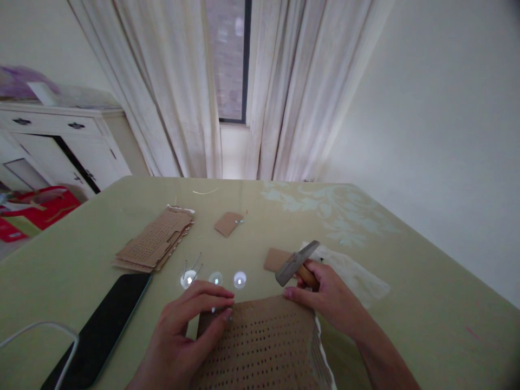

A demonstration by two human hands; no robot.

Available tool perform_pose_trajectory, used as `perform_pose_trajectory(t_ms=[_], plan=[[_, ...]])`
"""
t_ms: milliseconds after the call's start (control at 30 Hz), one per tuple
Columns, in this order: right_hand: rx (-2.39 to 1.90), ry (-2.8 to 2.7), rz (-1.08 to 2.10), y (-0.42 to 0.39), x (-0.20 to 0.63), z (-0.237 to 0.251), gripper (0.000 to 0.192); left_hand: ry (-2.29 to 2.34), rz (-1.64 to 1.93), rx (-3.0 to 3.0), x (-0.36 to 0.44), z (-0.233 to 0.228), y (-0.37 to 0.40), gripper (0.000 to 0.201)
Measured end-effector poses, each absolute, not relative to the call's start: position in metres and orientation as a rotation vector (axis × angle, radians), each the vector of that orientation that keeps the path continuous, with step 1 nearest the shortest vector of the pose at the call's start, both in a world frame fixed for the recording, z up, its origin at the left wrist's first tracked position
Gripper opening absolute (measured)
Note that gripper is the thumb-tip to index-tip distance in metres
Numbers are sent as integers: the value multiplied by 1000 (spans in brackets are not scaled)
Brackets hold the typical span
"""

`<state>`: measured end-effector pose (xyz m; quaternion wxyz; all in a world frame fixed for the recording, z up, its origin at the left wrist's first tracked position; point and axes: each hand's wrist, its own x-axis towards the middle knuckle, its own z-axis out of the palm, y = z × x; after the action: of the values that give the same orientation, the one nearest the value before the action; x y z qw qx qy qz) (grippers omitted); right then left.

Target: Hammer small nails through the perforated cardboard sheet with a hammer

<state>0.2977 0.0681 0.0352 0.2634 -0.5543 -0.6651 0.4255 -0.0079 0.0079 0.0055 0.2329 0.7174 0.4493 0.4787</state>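
A stack of brown cardboard (272,341) with rows of punched holes lies at the table's front edge, its right side torn and white. My left hand (189,330) is closed around its upper left corner, fingers over the far edge and thumb on top. By the thumb tip is a tiny shiny spot I cannot make out. My right hand (329,295) grips a hammer (296,264) by its wooden handle, close to the metal head. The right thumb rests at the cardboard's upper right edge. Several nails (195,265) stand near a bright reflection beyond my left hand.
Another perforated cardboard stack (156,241) lies at the left, near a black tablet-like slab (105,330) crossed by a white cable (60,325). Small cardboard pieces (226,223) lie farther back. A clear plastic bag (357,279) is beyond my right hand. Curtains and a wall border the table (426,303).
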Motion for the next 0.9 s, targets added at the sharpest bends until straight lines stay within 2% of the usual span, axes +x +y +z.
perform_pose_trajectory(t_ms=[133, 367, 600, 800, 900], plan=[[-1497, -1796, 1142, 67, 297, 35, 26, 1288, 1305, 1817, -9, 3, 8, 6], [-1500, -1831, 1113, 67, 296, 38, 24, 1416, 1246, 1682, -15, 0, 10, 11], [-1507, -1828, 1136, 68, 296, 38, 25, 1497, 1225, 1802, -24, 7, 15, 14], [-1522, -1840, 1104, 67, 298, 36, 26, 1368, 1353, 1798, -17, 14, 13, 24], [-1526, -1851, 1083, 67, 298, 35, 25, 1355, 1335, 1807, -16, 11, 12, 20]])
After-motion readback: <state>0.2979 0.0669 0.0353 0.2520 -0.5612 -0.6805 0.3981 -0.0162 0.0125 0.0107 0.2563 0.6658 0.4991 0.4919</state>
